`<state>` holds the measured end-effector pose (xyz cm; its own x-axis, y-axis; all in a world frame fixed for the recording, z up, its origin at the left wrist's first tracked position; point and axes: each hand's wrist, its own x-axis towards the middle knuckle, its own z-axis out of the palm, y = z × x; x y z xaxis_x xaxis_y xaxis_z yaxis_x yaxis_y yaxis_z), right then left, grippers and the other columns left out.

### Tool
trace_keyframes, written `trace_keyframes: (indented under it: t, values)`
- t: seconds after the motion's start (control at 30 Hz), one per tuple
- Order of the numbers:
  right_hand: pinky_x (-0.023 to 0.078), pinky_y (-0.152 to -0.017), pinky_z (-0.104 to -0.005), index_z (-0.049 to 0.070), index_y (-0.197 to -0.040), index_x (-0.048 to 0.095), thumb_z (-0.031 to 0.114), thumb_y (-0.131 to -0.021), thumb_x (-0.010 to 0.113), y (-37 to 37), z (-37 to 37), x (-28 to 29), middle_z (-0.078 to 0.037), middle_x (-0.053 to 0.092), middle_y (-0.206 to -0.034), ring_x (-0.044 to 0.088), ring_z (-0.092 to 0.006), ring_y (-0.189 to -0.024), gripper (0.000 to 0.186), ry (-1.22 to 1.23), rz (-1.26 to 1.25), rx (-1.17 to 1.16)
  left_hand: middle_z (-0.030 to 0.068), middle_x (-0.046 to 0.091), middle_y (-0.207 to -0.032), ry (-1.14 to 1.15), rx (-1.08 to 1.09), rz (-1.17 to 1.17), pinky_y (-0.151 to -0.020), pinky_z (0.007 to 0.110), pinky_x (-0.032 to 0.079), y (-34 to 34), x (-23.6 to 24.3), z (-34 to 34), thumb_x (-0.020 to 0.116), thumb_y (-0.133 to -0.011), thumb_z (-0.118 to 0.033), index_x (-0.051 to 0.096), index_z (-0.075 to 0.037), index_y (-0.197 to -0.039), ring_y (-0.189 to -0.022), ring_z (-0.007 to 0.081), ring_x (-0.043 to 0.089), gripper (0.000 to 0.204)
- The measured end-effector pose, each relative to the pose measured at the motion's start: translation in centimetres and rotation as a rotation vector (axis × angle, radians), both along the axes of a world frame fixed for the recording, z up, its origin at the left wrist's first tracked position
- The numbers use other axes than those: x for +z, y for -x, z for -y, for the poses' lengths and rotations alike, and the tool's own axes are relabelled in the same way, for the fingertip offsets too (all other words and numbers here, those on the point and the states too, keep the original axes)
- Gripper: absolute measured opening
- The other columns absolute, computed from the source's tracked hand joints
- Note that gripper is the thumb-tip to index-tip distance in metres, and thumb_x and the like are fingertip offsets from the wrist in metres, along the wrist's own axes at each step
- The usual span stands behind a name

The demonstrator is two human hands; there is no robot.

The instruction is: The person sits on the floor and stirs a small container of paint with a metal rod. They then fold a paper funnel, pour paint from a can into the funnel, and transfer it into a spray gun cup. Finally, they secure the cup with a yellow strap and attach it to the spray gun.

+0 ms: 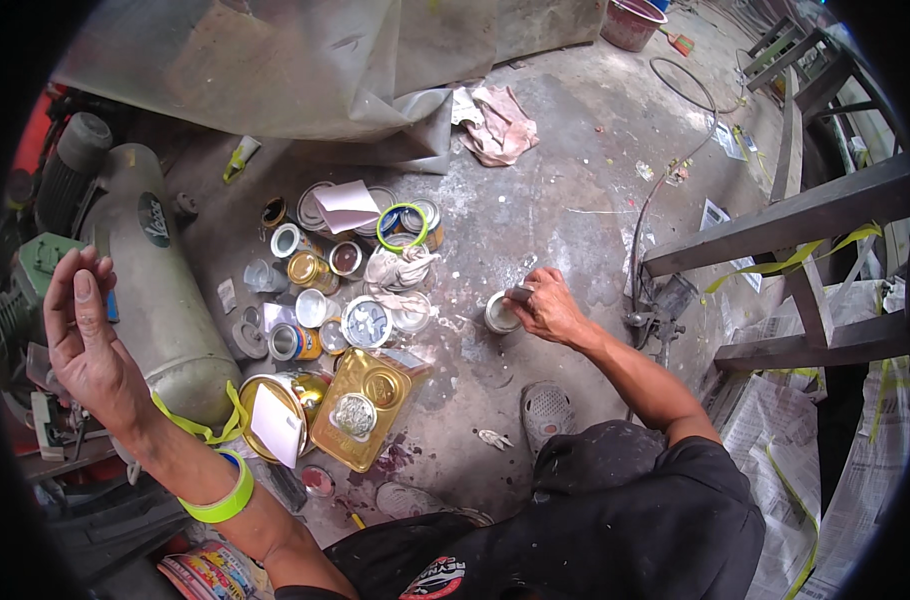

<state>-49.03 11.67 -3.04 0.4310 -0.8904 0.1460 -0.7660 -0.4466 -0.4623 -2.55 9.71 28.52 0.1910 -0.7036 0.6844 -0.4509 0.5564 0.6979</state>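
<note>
My left hand (93,350) is raised at the left over a grey air compressor tank (175,300), fingers loosely bent and empty. A roll of yellow-green tape (220,508) encircles my left forearm. My right hand (547,310) grips a small flat stirrer (516,294) over a small white container (499,318) on the floor. Left of it stand several paint cans (305,340), tins and cups, with a gold rectangular can (360,440) nearest my feet. Crumpled white rags (400,268) lie among them.
Plastic sheeting (245,50) hangs at the back, near a pink cloth (500,130) and a maroon tub (630,28). A hose (715,105) runs to a spray gun (665,310). Metal frames (775,235) and newspaper sheets (785,480) are at the right.
</note>
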Motion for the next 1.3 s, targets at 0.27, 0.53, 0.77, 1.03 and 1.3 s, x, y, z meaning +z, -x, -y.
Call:
trace_keyframes:
  t: [0.27, 0.53, 0.77, 1.03, 1.3]
  values:
    - [0.04, -0.097, -0.0467, 0.007, -0.086, 0.073, 0.022, -0.082, 0.072, -0.2, -0.1, -0.1, -0.011, 0.069, -0.087, 0.058, -0.0301, -0.099, 0.016, 0.031, 0.101, -0.029, 0.0124, 0.066, -0.12, 0.002, 0.005, 0.007, -0.1, 0.032, 0.05, 0.3, 0.1, -0.1, 0.057, -0.103, -0.012, 0.061, 0.002, -0.126, -0.108, 0.0192, 0.065, 0.028]
    - [0.041, -0.095, -0.0453, 0.008, -0.087, 0.074, 0.023, -0.082, 0.071, 0.2, -0.1, -0.9, -0.011, 0.069, -0.085, 0.059, -0.0292, -0.098, 0.017, -0.012, 0.121, 0.022, 0.0127, 0.067, -0.12, 0.002, 0.014, 0.001, -0.1, 0.033, 0.049, 0.4, 0.1, -0.1, 0.058, -0.102, -0.013, 0.061, 0.002, -0.126, -0.108, 0.0193, 0.065, 0.028]
    - [0.042, -0.092, -0.0458, 0.008, -0.088, 0.071, 0.026, -0.088, 0.069, -0.3, 0.2, 0.9, -0.011, 0.068, -0.082, 0.06, -0.0298, -0.095, 0.017, 0.031, 0.139, 0.009, 0.0112, 0.067, -0.119, 0.019, 0.065, 0.038, -0.096, 0.03, 0.05, 0.7, 0.1, -0.2, 0.061, -0.101, -0.01, 0.06, 0.002, -0.128, -0.106, 0.0163, 0.064, 0.029]
    - [0.042, -0.09, -0.0449, 0.009, -0.09, 0.073, 0.027, -0.09, 0.068, -0.3, -0.1, -0.1, -0.012, 0.067, -0.08, 0.059, -0.031, -0.092, 0.018, -0.042, 0.137, -0.014, 0.0047, 0.066, -0.103, 0.033, 0.064, 0.033, -0.076, 0.02, 0.047, 0.4, 0.0, -0.1, 0.064, -0.099, -0.019, 0.058, 0.001, -0.132, -0.085, 0.0071, 0.06, 0.038]
    - [0.041, -0.092, -0.0444, 0.012, -0.102, 0.075, 0.025, -0.088, 0.069, -0.1, -0.1, -0.2, -0.012, 0.068, -0.083, 0.059, -0.0301, -0.093, 0.019, -0.013, 0.163, -0.03, -0.0048, 0.036, -0.066, 0.027, -0.068, -0.199, -0.051, 0.017, 0.026, -0.9, 0.6, -0.6, 0.041, -0.095, -0.069, 0.055, 0.011, -0.128, -0.052, 0.0022, 0.032, 0.088]
